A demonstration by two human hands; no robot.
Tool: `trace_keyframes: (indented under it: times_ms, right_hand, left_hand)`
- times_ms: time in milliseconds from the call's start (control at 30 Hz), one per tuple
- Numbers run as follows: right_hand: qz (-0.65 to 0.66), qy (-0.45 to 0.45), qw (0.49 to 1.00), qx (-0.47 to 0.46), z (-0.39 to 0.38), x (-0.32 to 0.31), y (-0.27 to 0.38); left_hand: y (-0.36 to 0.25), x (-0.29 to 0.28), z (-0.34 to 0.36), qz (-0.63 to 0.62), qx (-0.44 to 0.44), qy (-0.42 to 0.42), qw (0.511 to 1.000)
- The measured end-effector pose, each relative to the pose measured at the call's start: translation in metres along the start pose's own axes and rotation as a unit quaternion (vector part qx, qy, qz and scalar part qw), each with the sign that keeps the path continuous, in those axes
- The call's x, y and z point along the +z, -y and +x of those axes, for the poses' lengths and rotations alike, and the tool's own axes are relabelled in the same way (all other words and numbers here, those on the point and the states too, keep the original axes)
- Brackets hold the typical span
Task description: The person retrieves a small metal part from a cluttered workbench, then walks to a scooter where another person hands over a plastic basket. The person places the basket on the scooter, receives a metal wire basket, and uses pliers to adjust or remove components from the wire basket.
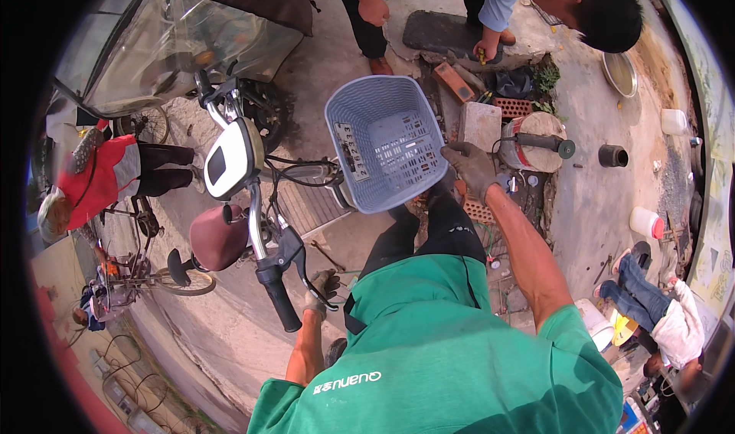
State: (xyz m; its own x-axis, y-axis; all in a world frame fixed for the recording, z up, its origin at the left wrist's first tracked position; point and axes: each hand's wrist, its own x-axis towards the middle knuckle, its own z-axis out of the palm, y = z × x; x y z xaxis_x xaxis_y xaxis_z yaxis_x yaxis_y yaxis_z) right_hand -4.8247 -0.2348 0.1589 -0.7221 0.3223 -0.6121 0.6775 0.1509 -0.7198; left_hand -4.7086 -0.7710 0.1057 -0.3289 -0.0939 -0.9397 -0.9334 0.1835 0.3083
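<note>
A grey-blue plastic basket [383, 139] is fixed to an electric bike with a white display housing [232, 158]. My right hand [471, 170], in a dark work glove, grips the basket's right rim between thumb and fingers. Also gloved, my left hand [323, 288] hangs low beside the black brake lever [292, 250] and the handlebar grip [277, 292]. Its fingers are partly hidden, and whether it touches the lever is unclear. Inside the basket I see slotted walls and a small pale plate [351, 152]. A brown saddle [220, 237] sits left of the handlebar.
At the far side a person in light blue [501, 5] bends over, a small yellow item in one hand. Bricks [453, 82] and a grinder-like tool [540, 143] on a round bucket lie right of the basket. People and bicycles stand left; a person in jeans [643, 296] is lower right.
</note>
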Motion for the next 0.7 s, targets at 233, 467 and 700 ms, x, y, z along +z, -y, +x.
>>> trace_keyframes:
  times_ms: [233, 467, 700]
  right_hand:
    - [-0.212, 0.076, 0.974, 0.031, 0.057, 0.02, -0.017]
    - [-0.332, 0.107, 0.937, -0.011, 0.062, 0.027, -0.011]
    - [-0.333, 0.103, 0.937, -0.026, 0.054, 0.022, -0.003]
  left_hand:
    - [-0.058, 0.061, -0.016, -0.063, 0.087, 0.053, 0.993]
    - [-0.085, 0.114, -0.025, -0.051, 0.115, 0.069, 0.99]
    - [-0.101, 0.141, -0.012, -0.073, 0.142, 0.04, 0.986]
